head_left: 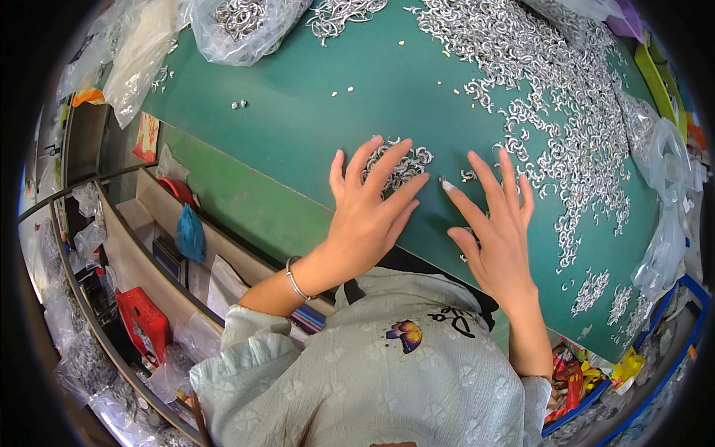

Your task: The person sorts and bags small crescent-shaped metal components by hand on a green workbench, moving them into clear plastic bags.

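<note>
My left hand (366, 203) reaches over a small heap of silvery curved metal pieces (408, 168) on the green tabletop (298, 104). Its fingers are spread and partly cover the heap. My right hand (494, 223) is a little to the right, fingers apart and palm down, with nothing visible in it. A few loose metal pieces (468, 176) lie by its index fingertip, which has a white covering. Beyond and to the right spreads a large mass of the same curved pieces (566, 119); the right hand's fingertips are close to its near edge.
Clear plastic bags holding metal pieces (238, 30) stand at the far left, beside a tangled pile (342, 16). Small separate piles (590, 292) lie at the right edge. Open drawers (160, 216) with a red basket (141, 324) are at left; a blue-edged bin (596, 395) stands lower right.
</note>
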The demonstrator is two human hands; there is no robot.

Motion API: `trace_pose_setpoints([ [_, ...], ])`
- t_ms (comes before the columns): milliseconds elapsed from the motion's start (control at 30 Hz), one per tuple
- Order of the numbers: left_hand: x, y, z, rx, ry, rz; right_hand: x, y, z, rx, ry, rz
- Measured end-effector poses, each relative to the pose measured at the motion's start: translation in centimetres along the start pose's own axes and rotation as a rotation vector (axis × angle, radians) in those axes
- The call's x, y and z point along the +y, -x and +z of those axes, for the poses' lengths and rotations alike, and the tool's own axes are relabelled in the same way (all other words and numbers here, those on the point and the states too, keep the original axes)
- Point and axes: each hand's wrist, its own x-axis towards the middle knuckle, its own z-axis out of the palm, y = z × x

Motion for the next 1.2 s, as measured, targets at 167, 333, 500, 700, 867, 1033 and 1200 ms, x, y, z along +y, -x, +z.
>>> trace_pose_setpoints([
  [167, 0.0, -0.3, 0.0, 0.017, -0.045, 0.018, 0.7, -0.7, 0.3, 0.117, -0.026, 0.024],
  [333, 0.1, -0.4, 0.3, 0.032, 0.000, -0.009, 4.0, 2.2, -0.7, 0.329, -0.103, 0.121],
  [500, 0.2, -0.5, 0.2, 0.015, 0.007, 0.004, 2.8, 2.1, -1.4, 0.190, 0.075, 0.113],
  [700, 0.3, -0.5, 0.2, 0.017, 0.028, 0.001, 3.2, -0.4, 0.3, 0.273, -0.018, -0.018],
  [867, -0.3, -0.2, 0.2, 0.029, 0.049, 0.054, 3.0, -2.1, 0.8, 0.354, -0.102, -0.069],
  [1033, -0.1, -0.2, 0.6, 0.032, 0.076, 0.043, 2.6, -2.5, 1.0, 0.357, -0.010, 0.008],
  [1200, -0.1, -0.4, 0.5, 0.038, 0.085, 0.059, 3.2, -2.7, 1.2, 0.352, 0.047, -0.063],
])
